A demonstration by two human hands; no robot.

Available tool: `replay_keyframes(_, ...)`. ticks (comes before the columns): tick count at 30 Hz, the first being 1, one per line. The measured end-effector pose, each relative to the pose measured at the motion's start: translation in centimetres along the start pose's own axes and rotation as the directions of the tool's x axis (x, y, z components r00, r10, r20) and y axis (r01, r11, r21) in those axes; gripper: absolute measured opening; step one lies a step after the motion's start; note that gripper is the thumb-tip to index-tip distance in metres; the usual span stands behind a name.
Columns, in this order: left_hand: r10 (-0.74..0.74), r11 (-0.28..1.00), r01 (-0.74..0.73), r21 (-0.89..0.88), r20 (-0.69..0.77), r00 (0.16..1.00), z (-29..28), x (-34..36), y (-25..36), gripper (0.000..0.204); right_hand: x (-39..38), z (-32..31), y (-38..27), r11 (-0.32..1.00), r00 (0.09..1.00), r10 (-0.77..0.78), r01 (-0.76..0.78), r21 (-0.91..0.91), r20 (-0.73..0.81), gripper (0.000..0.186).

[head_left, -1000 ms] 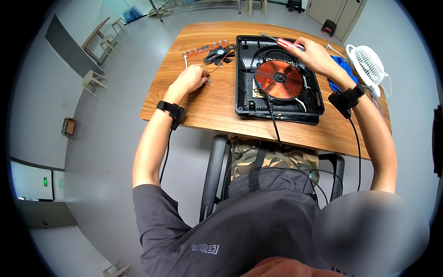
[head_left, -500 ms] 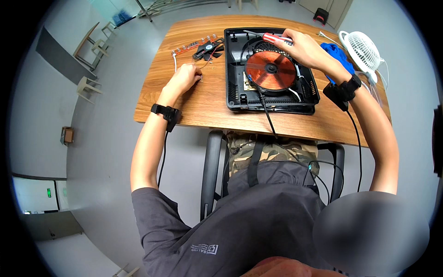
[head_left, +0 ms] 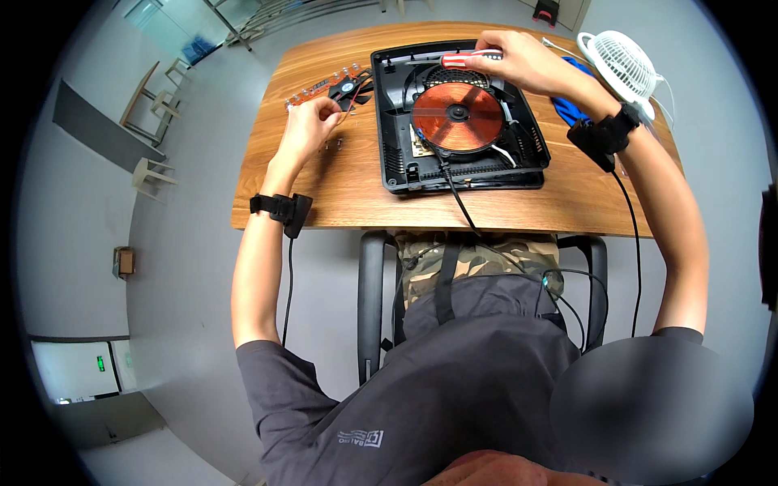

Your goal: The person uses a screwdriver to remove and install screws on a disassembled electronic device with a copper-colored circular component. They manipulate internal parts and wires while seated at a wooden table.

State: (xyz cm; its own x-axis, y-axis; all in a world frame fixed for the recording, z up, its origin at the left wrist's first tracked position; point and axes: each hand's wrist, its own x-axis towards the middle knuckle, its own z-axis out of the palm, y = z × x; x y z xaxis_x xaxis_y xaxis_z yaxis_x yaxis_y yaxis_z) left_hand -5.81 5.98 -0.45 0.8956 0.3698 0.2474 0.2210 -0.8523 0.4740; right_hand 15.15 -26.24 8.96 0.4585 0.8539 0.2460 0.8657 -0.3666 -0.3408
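Note:
My left hand [head_left: 310, 119] is at the left of the table, fingers closed beside a black fan [head_left: 352, 90] with red wires and an orange board [head_left: 311, 92] bearing several small clear parts; what it holds is hidden. My right hand [head_left: 527, 63] grips a red-and-white striped screwdriver [head_left: 458, 61] over the far part of an opened black housing [head_left: 395, 130]. Inside the housing are a round copper coil [head_left: 478, 109], a small circuit board [head_left: 421, 147] and wiring, with a black cable running from its near side over the table edge. Small bits lie just below my left hand.
A white fan [head_left: 624, 65] and a blue cloth [head_left: 567, 107] sit at the table's right [head_left: 592, 194]. A black chair [head_left: 373, 300] is beneath me. Stools [head_left: 151, 170], a side table [head_left: 139, 93] and a cardboard box [head_left: 123, 261] stand along the left of the room.
The view has shifted, so the table sits higher in the picture. My left hand has moved toward the fan and orange board. My right hand still holds the screwdriver over the housing.

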Motion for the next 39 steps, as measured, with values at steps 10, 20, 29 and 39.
replay_keyframes(10, 0.265, 0.948, -0.222, -0.229, 0.175, 0.948, 3.2, 0.5, 9.8, 0.018, -1.5, -3.9, -0.7, 0.999, 0.974, -0.039, 0.035, 0.022, 0.222, 0.047)
replay_keyframes(20, 0.258, 0.942, -0.212, -0.259, 0.16, 0.953, 4.2, 0.6, 10.3, 0.017, -3.0, -4.7, 0.4, 0.997, 0.967, -0.073, 0.063, 0.049, 0.243, 0.047)
replay_keyframes(29, 0.302, 0.929, -0.256, -0.267, 0.149, 0.941, 4.8, 0.5, 10.8, 0.017, -3.4, -4.8, 0.1, 0.993, 0.973, -0.107, 0.096, 0.064, 0.205, 0.046)
replay_keyframes(39, 0.295, 0.936, -0.248, -0.249, 0.172, 0.94, 4.3, 0.1, 11.8, 0.017, -3.3, -4.1, 0.4, 0.993, 0.969, -0.117, 0.116, 0.016, 0.216, 0.046)
